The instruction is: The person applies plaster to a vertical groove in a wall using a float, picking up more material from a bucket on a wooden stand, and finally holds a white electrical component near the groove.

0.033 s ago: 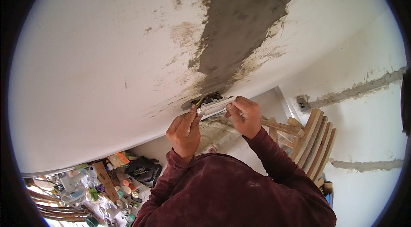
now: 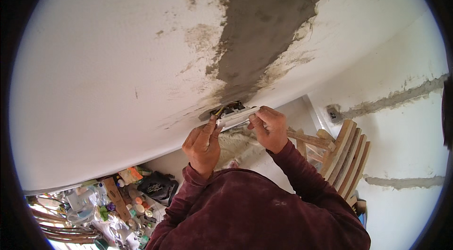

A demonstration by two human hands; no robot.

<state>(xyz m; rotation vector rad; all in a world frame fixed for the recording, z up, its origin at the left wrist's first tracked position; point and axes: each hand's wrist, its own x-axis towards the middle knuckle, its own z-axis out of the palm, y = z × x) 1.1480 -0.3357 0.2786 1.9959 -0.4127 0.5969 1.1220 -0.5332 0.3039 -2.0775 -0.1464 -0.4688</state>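
A white electrical faceplate (image 2: 235, 119) is held by its two ends, tilted out from the wall. My left hand (image 2: 203, 147) pinches its left end between thumb and forefinger. At the other end, the thumb and fingers of my right hand (image 2: 271, 129) close on the plate's edge. Behind it, a yellow-green wire (image 2: 220, 112) and dark parts show in a wall opening (image 2: 232, 106). Grey mortar (image 2: 264, 23) runs up the white wall from that opening. How the wires join the plate is hidden.
Wooden planks (image 2: 344, 155) lean at the right, near a wall box (image 2: 334, 114) with a grey mortar strip. At the lower left are a black bag (image 2: 158, 187), a cardboard piece (image 2: 116, 199) and jumbled containers. Pale cloth-like material (image 2: 241, 145) lies below my hands.
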